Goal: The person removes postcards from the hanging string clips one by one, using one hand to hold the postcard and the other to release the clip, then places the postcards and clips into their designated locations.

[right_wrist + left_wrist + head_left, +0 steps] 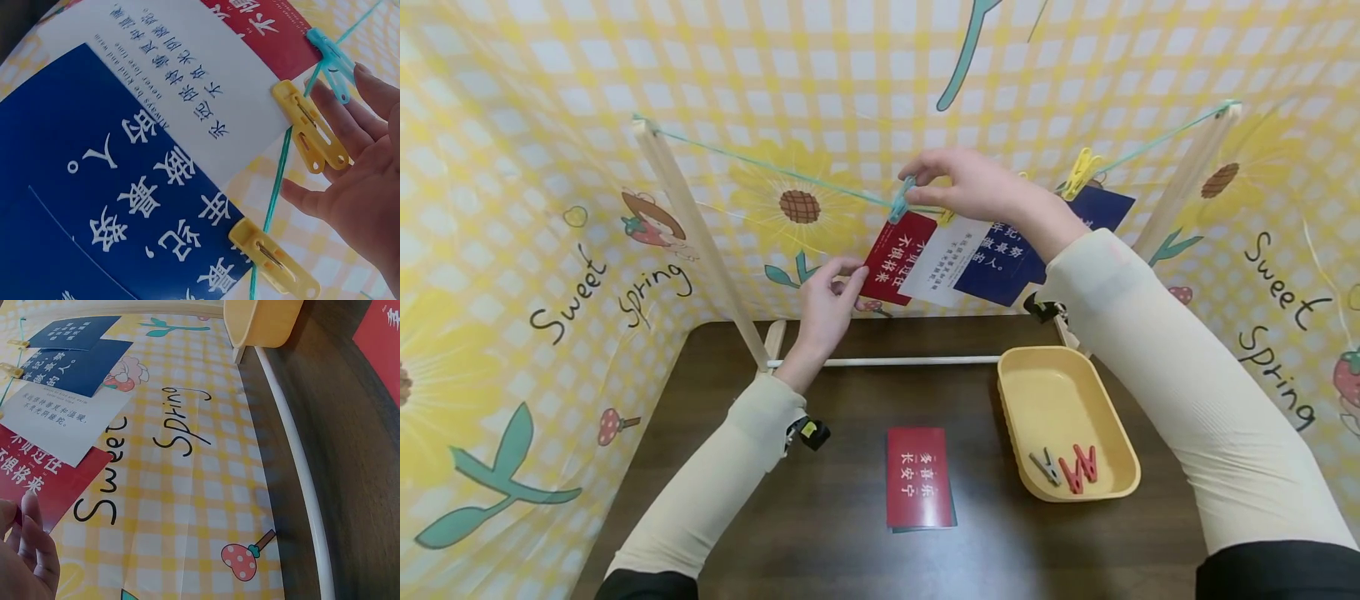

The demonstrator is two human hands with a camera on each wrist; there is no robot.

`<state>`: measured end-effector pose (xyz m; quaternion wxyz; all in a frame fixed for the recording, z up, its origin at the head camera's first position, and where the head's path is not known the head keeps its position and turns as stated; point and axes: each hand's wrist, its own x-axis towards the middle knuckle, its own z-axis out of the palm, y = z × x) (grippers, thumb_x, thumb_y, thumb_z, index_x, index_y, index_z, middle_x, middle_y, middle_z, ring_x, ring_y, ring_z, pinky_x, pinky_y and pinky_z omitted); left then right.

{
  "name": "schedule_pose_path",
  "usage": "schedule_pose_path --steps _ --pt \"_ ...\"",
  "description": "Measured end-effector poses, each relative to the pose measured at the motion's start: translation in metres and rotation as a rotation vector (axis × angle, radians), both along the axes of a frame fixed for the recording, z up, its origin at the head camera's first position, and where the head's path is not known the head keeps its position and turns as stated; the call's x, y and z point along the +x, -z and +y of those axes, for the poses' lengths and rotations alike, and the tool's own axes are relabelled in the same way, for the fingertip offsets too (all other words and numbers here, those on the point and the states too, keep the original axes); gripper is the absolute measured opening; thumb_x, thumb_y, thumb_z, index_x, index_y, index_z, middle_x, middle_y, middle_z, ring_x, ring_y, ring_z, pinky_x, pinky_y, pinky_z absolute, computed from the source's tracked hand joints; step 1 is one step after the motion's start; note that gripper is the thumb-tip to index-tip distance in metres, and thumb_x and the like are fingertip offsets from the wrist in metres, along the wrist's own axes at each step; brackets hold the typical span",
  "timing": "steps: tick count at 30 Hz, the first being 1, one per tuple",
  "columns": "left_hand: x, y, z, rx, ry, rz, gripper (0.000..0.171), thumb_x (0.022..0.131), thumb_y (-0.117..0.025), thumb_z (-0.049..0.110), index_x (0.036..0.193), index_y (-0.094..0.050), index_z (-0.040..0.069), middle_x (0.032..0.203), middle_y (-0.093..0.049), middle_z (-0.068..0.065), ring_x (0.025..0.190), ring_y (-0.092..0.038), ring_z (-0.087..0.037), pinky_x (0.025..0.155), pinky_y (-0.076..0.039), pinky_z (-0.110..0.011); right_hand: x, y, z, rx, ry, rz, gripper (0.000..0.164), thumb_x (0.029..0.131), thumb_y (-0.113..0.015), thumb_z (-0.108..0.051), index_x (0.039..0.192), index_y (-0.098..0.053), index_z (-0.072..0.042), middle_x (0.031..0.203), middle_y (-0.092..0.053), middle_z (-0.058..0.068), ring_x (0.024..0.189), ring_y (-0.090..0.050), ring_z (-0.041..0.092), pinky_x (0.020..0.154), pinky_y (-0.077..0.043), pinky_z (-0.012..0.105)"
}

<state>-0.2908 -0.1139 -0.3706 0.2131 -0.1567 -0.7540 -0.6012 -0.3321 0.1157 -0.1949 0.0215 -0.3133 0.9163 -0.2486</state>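
My left hand (829,304) pinches the lower left corner of a red card (891,262) with white writing, between thumb and fingers. Up at the green line (775,169), my right hand (977,185) has its thumb and fingertips around the handles of a light blue clothespin (899,204). That clothespin (328,59) sits over the line and the red card's top edge. Beside the red card hang a white card (943,262) and a blue card (1003,267), overlapping it, with yellow clothespins (309,125) on the line. Another dark blue card (1103,208) hangs farther right under a yellow clothespin (1081,173).
Wooden posts (700,242) hold the line at both ends, joined low down by a white rod (917,361). A yellow basket (1011,417) on the dark table holds red clothespins (1070,475) and a grey one (1045,467). A stack of cards (917,483), red on top, lies nearer.
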Motion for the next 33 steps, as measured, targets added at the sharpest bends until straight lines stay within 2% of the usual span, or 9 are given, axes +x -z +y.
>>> schedule_pose_path --steps 8,14,21,24,28,33 --pt "-0.001 0.001 0.000 0.024 0.005 -0.005 0.017 0.102 -0.069 0.012 0.108 -0.073 -0.003 0.099 -0.072 -0.020 0.051 -0.059 -0.005 0.052 -0.053 -0.019 0.001 0.003 0.000 -0.087 0.003 -0.012 0.040 0.105 -0.064 -0.026 0.140 -0.060 -0.007 0.132 -0.068 0.012 0.127 -0.059 0.026 0.109 -0.044 0.044" --pt "-0.002 0.003 0.003 0.014 -0.007 -0.011 0.017 0.102 -0.068 0.011 0.109 -0.073 -0.004 0.100 -0.072 -0.023 0.050 -0.057 -0.003 0.050 -0.048 -0.017 0.003 0.006 0.000 -0.104 0.012 0.041 0.031 0.105 -0.065 -0.023 0.131 -0.064 -0.006 0.126 -0.070 0.012 0.123 -0.060 0.026 0.109 -0.044 0.044" --pt "-0.003 0.003 0.005 0.005 -0.021 -0.015 0.017 0.103 -0.064 0.003 0.111 -0.070 -0.011 0.103 -0.070 -0.030 0.049 -0.054 0.001 0.049 -0.044 -0.014 0.005 0.009 0.001 -0.144 -0.008 0.120 0.025 0.104 -0.066 -0.019 0.123 -0.065 -0.004 0.119 -0.072 0.014 0.120 -0.062 0.027 0.111 -0.043 0.046" --pt "-0.003 0.002 0.004 -0.006 -0.022 -0.019 0.018 0.103 -0.064 0.005 0.111 -0.071 -0.010 0.102 -0.070 -0.028 0.049 -0.054 0.001 0.049 -0.044 -0.014 0.005 0.011 0.001 -0.158 -0.018 0.163 0.023 0.104 -0.067 -0.018 0.122 -0.066 -0.003 0.117 -0.072 0.014 0.118 -0.063 0.026 0.111 -0.043 0.045" --pt "-0.002 -0.001 0.000 0.003 -0.013 -0.019 0.018 0.104 -0.066 0.011 0.111 -0.073 -0.004 0.100 -0.071 -0.023 0.051 -0.056 -0.002 0.050 -0.046 -0.017 0.006 0.012 0.001 -0.180 -0.012 0.217 0.021 0.103 -0.067 -0.017 0.120 -0.066 -0.003 0.113 -0.073 0.013 0.115 -0.064 0.026 0.111 -0.044 0.046" --pt "-0.001 -0.002 -0.007 0.030 -0.004 -0.004 0.019 0.103 -0.067 0.015 0.109 -0.073 -0.002 0.099 -0.071 -0.020 0.053 -0.061 -0.015 0.049 -0.048 -0.020 0.008 0.012 -0.001 -0.222 -0.005 0.259 0.021 0.103 -0.067 -0.018 0.118 -0.067 -0.003 0.110 -0.073 0.012 0.111 -0.065 0.025 0.107 -0.047 0.046"
